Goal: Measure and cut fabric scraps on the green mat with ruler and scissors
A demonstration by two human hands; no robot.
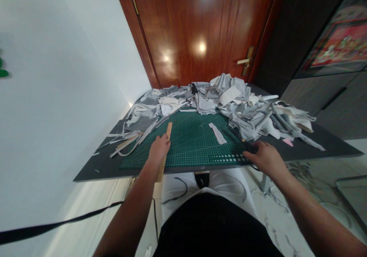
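Observation:
My left hand (159, 149) is closed on a wooden ruler (169, 128), which lies lengthwise on the left part of the green cutting mat (190, 142) and sticks out past the table's front edge. At the mat's right edge, my right hand (266, 158) grips the black handles of a pair of scissors (249, 147). Their dark blades point away from me and to the left, hard to make out against the mat. Between the two hands a short pale fabric strip (218, 133) lies flat, touching neither of them.
Heaped grey and white fabric pieces (243, 112) cover the back and right of the dark table (97, 167). Narrow offcuts (143, 133) lie left of the mat. A pink scrap (288, 142) sits at right. Behind stands a wooden door (189, 31); a white wall (71, 77) borders the left.

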